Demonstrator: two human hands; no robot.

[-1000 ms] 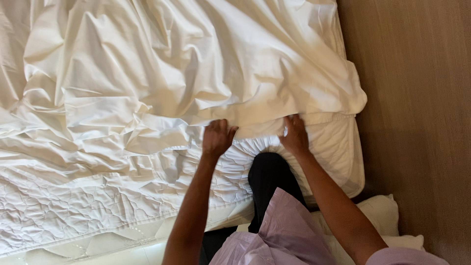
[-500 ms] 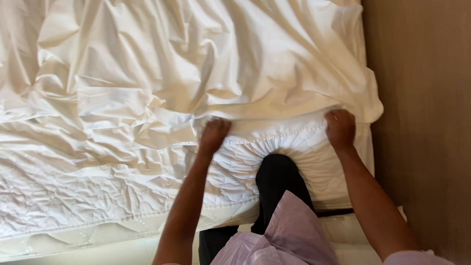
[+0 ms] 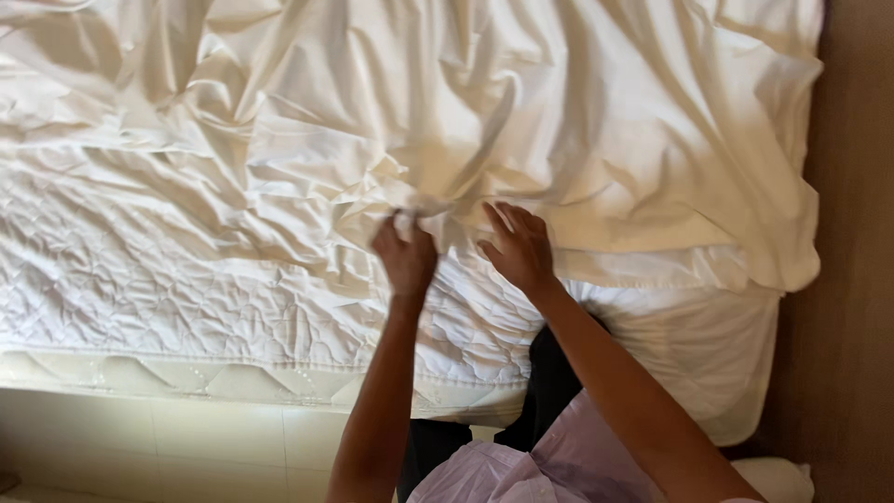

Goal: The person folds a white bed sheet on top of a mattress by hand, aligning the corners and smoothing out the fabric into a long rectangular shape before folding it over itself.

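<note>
Over the edge of a mattress [image 3: 214, 307], seen from the head camera looking straight down, a person leans in with both bare arms stretched toward a rumpled white sheet [image 3: 521, 112]. That sheet covers the far part of the mattress and hangs past its right end, while the nearer strip of quilted mattress cover lies bare, its stitched border running along the near side. The sheet's loose near edge crosses the mattress about halfway, bunched into folds where the hands meet it, apparently because the cloth is gathered there in the grip.

The left hand [image 3: 406, 253] is curled tight, fingers closed around a small twist of the sheet's edge, which sticks up just above the knuckles. The right hand [image 3: 518, 247], just beside it, is narrower than flat but not a fist: its fingers are bent and spread, tips pressed on or under the sheet's hem; whether they actually pinch the cloth cannot be told from this angle.

Below the mattress, on its near side, a pale bed base [image 3: 140, 428] shows, and the person's lilac sleeve [image 3: 559, 466] fills the bottom. To the right of the mattress runs a brown floor [image 3: 852, 326].
</note>
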